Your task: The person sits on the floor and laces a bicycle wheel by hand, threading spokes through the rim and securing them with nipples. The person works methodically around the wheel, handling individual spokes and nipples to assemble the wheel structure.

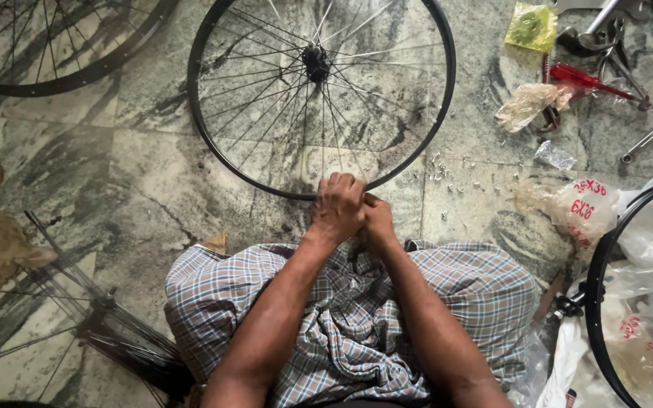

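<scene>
A black spoked bicycle wheel (213, 136) lies flat on the marble floor in front of me, its hub (316, 62) near the top. Both my hands meet at the wheel's near rim. My left hand (338, 205) is closed over the rim edge. My right hand (379, 215) is pressed against it, fingers curled around something small that I cannot make out. My forearms reach forward over my checked cloth (485, 295).
Another wheel (62, 72) lies at the top left, a third rim (592, 302) at the right over plastic bags. Loose spokes on a hub (100, 317) sit lower left. Small nipples (441, 172), a red-handled tool (580, 77) and metal tools lie at the upper right.
</scene>
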